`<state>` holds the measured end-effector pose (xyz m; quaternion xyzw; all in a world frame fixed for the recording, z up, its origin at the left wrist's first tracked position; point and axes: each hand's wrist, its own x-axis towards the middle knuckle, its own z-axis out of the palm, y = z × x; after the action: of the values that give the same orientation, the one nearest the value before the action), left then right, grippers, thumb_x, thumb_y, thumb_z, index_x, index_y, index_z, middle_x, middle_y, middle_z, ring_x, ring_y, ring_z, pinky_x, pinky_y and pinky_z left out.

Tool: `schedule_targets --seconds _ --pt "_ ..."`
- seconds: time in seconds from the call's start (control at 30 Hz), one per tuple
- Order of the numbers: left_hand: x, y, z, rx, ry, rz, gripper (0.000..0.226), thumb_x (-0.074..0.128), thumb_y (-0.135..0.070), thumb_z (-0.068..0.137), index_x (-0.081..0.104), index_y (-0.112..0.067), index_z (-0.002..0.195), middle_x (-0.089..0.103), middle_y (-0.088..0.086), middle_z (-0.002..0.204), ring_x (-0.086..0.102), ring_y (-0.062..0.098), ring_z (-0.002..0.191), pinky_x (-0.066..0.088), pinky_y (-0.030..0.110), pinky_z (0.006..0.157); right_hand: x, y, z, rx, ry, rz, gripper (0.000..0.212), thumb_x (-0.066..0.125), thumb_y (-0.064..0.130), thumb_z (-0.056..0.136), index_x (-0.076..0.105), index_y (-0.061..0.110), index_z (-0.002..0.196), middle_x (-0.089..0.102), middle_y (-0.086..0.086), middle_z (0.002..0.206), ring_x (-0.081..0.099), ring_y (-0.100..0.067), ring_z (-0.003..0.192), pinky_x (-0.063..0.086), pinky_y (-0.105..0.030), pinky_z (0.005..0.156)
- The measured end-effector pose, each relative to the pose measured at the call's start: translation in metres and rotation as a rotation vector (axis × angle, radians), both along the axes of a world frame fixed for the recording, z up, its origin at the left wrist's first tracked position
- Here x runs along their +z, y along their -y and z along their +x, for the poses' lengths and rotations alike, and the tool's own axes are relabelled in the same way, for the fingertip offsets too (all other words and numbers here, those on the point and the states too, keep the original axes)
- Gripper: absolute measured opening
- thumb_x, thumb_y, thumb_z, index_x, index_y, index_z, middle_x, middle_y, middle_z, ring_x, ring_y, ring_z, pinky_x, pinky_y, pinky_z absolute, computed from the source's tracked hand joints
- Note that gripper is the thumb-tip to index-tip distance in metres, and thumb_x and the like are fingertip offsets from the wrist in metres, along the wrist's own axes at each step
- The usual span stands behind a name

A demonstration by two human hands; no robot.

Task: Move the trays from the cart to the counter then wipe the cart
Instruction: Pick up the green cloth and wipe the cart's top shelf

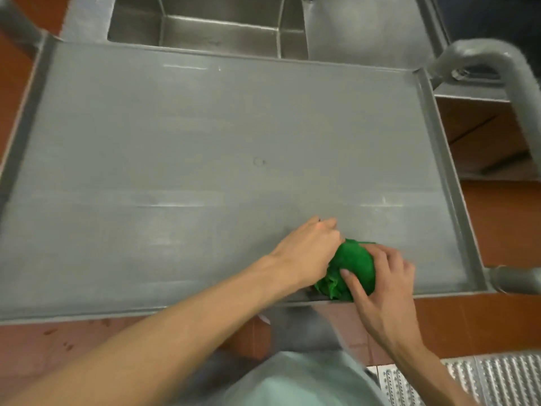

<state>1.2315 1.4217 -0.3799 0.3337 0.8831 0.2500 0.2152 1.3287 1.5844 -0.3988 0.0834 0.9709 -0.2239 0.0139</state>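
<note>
The cart (205, 136) fills most of the view, its bare grey metal top shelf edged by a low raised rim, with a rounded tubular handle (503, 71) standing off its right end. No trays lie on this shelf, and the counter (360, 27) shows only as a strip of steel beyond the far edge, with a deep steel sink (199, 27) sunk into it. A crumpled green cloth (351, 268) sits on the shelf at the near edge, right of centre, just inside the rim. Both hands are on it. The left hand (307, 250) reaches in from the near left across the shelf, its fingers curled down and bunched against the left side of the cloth; whether they pinch a fold cannot be told, since the fingertips are hidden. The right hand (383, 285) comes from the near right, its fingers spread and laid over the top and right side of the cloth, the thumb pressed on the near face. Below the shelf lies reddish-brown tiled floor (497, 317), with a studded metal plate (480, 379) at the near right corner
</note>
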Motion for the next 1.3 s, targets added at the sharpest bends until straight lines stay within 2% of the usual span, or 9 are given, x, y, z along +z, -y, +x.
schedule_targets --seconds 0.13,0.3,0.47,0.63,0.83,1.03,1.17,1.3 --pt "-0.005 0.081 0.013 0.072 0.072 0.002 0.039 0.071 -0.009 0.079 0.065 -0.017 0.116 0.054 0.006 0.108 0.053 0.026 0.105 0.042 0.038 0.09 -0.005 0.07 0.001 0.108 0.017 0.025 0.059 0.047 0.059 0.083 0.057 0.017 0.124 0.051 -0.007 0.119 0.045 -0.029 0.099 0.043 -0.046 0.084" --pt "-0.004 0.168 0.037 0.196 0.092 -0.001 0.042 0.071 -0.009 0.076 0.065 -0.019 0.116 0.054 0.001 0.109 0.053 0.021 0.106 0.04 0.031 0.089 -0.008 0.144 0.0 0.245 0.015 0.036 0.06 0.05 0.056 0.081 0.057 0.015 0.125 0.051 -0.01 0.121 0.047 -0.033 0.099 0.046 -0.051 0.084" --pt "-0.003 0.245 0.051 0.306 0.099 -0.017 0.046 0.073 -0.011 0.076 0.066 -0.021 0.12 0.056 0.001 0.107 0.056 0.022 0.103 0.043 0.039 0.089 -0.013 0.211 -0.009 0.405 0.011 0.049 0.062 0.048 0.058 0.084 0.051 0.018 0.131 0.045 -0.008 0.13 0.041 -0.03 0.109 0.039 -0.049 0.09" --pt "-0.005 0.307 0.063 0.448 0.063 -0.02 0.047 0.078 -0.013 0.075 0.068 -0.023 0.12 0.058 0.002 0.104 0.057 0.022 0.098 0.042 0.037 0.084 -0.015 0.272 -0.019 0.524 -0.013 0.042 0.062 0.049 0.057 0.084 0.049 0.019 0.133 0.043 -0.007 0.132 0.04 -0.03 0.113 0.036 -0.048 0.092" --pt "-0.005 0.352 0.074 0.536 -0.011 -0.072 0.044 0.079 -0.015 0.076 0.07 -0.022 0.119 0.06 0.004 0.105 0.057 0.025 0.096 0.04 0.035 0.08 -0.019 0.319 -0.028 0.617 -0.049 0.032 0.061 0.052 0.056 0.083 0.049 0.02 0.133 0.044 -0.007 0.132 0.038 -0.029 0.113 0.033 -0.045 0.091" --pt "0.0 0.377 0.08 0.59 -0.128 -0.241 0.038 0.078 -0.013 0.076 0.07 -0.01 0.112 0.06 0.011 0.102 0.058 0.036 0.098 0.046 0.045 0.08 -0.02 0.356 -0.039 0.692 -0.072 0.022 0.06 0.055 0.055 0.082 0.049 0.021 0.131 0.045 -0.007 0.131 0.039 -0.029 0.112 0.034 -0.044 0.09" --pt "0.001 0.387 0.087 0.668 -0.211 -0.333 0.023 0.073 -0.007 0.076 0.066 -0.002 0.097 0.055 0.017 0.098 0.055 0.041 0.096 0.049 0.053 0.075 -0.022 0.38 -0.052 0.757 -0.087 -0.003 0.058 0.057 0.053 0.083 0.05 0.021 0.131 0.045 -0.008 0.131 0.039 -0.029 0.113 0.032 -0.042 0.089" --pt "-0.003 0.396 0.089 0.783 -0.326 -0.377 0.028 0.074 -0.01 0.074 0.061 0.0 0.097 0.053 0.019 0.092 0.052 0.041 0.093 0.049 0.055 0.069 -0.024 0.4 -0.077 0.827 -0.135 -0.023 0.053 0.06 0.05 0.085 0.051 0.021 0.128 0.046 -0.008 0.129 0.04 -0.029 0.113 0.034 -0.044 0.091"
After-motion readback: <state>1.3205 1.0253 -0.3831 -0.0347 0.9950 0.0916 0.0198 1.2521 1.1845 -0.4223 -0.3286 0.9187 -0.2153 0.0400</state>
